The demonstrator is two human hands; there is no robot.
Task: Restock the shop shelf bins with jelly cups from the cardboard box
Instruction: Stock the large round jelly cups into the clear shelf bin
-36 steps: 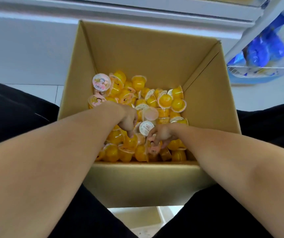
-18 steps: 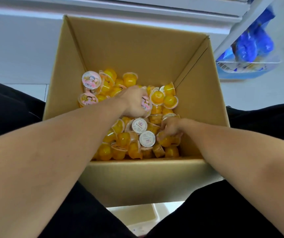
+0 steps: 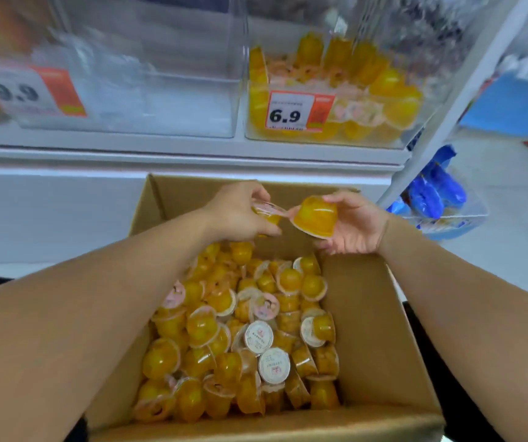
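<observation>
Above the open cardboard box (image 3: 374, 330), both hands are lifted with jelly cups.

From the head camera, the left hand (image 3: 240, 212) is closed around a jelly cup (image 3: 267, 212), and the right hand (image 3: 355, 224) cradles another jelly cup (image 3: 315, 215) in curled fingers. More jelly cups (image 3: 240, 339) heap the box floor. Up on the shelf, a clear bin (image 3: 332, 90) with a 6.9 price tag (image 3: 299, 111) holds yellow cups.

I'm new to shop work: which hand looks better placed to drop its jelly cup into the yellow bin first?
Probably the right hand: its jelly cup sits almost straight below the 6.9 bin, while the left hand is further left.
</observation>
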